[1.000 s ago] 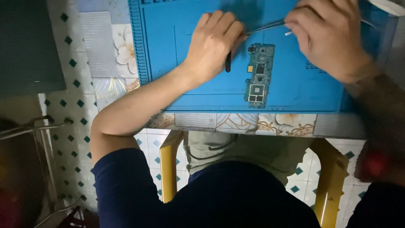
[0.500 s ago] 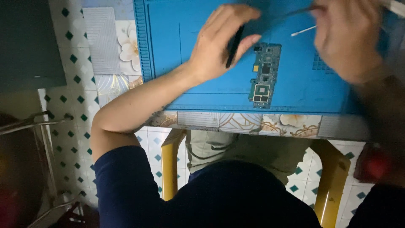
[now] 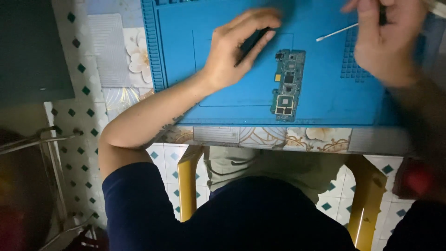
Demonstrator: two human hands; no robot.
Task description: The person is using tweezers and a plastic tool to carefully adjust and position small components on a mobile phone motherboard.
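Observation:
A green phone circuit board lies flat on the blue work mat. My left hand rests on the mat just left of the board, its fingers closed around a thin black tool. My right hand hovers blurred over the mat's upper right, gripping a dark slim tool. A white cotton swab lies on the mat beside that hand, up and right of the board.
The mat lies on a table covered with a floral cloth. Below the table edge are yellow chair legs and a tiled floor with green diamonds. A metal rack stands at the left.
My left hand slid left off the board and now lies beside it. My right hand rose toward the upper right, and the swab came into plain view.

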